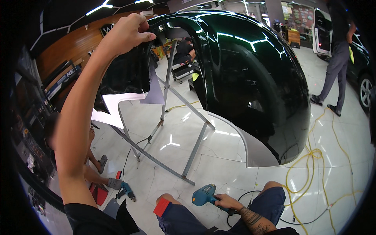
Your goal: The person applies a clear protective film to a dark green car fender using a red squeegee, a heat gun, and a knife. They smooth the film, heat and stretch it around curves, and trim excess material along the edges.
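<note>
A large curved car body panel (254, 78), glossy and dark green-black, rests on a grey metal stand (192, 152). My left hand (135, 33) is raised to its upper left edge, with thumb and fingers pinched on dark glossy film (127, 72). That film hangs below the hand, beside pale bare parts of the panel. Low in front of me, my right hand (227, 201) grips the handle of a teal heat gun (204, 195), its body turned to the left. A red squeegee (161, 206) lies on my left thigh.
On the left sits another person, partly hidden by my arm, near a second heat gun (127, 192) on the tiled floor. Yellow cord (311, 156) coils at the right. Beyond it, a person (337, 70) stands beside a dark car (364, 78).
</note>
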The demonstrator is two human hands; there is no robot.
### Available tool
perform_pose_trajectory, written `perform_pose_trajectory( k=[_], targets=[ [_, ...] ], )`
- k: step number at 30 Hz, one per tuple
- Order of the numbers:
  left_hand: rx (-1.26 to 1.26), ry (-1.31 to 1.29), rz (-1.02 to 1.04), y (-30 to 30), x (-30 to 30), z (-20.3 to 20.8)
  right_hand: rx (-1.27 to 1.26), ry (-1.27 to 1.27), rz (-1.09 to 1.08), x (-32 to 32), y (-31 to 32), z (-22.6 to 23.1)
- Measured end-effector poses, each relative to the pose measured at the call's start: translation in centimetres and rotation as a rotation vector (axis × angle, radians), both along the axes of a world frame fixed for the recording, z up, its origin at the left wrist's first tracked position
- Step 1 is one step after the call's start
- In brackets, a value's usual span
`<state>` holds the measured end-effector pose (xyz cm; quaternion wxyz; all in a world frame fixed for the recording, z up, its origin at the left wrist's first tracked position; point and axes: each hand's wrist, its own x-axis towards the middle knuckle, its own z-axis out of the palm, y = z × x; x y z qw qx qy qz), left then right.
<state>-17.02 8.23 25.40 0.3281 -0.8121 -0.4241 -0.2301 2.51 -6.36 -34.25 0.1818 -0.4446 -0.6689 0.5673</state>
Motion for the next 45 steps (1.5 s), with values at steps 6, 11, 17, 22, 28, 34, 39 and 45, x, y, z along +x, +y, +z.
perform_pose_trajectory(
  k=[6,11,17,22,28,34,39,45],
  targets=[
    [-0.01,-0.245,-0.052,-1.1,-0.6,-2.6,0.013,-0.004,-0.039,0.8,-0.4,0.1],
    [0.08,-0.262,-0.044,-0.7,0.0,-2.7,-0.006,-0.022,-0.014,1.4,-0.7,-0.9],
    [0.131,-0.107,-0.139,0.5,1.5,-1.0,-0.039,-0.05,-0.018,2.0,-0.7,-0.2],
    [0.1,0.041,-0.205,1.3,2.2,0.5,-0.069,-0.028,-0.024,1.8,-1.0,1.0],
    [0.319,0.397,-0.154,1.3,3.0,0.5,-0.048,0.0,-0.042,1.7,-0.6,-0.2],
    [0.509,0.57,0.176,1.6,4.5,-1.6,-0.022,-0.03,-0.02,1.2,-0.3,0.0],
    [0.514,0.483,0.063,1.7,4.2,-1.2,-0.031,-0.033,-0.033,0.9,-0.5,0.4],
    [-0.018,-0.026,-0.226,1.3,0.5,0.0,-0.005,-0.02,-0.019,0.8,-0.7,0.4]
  ],
)
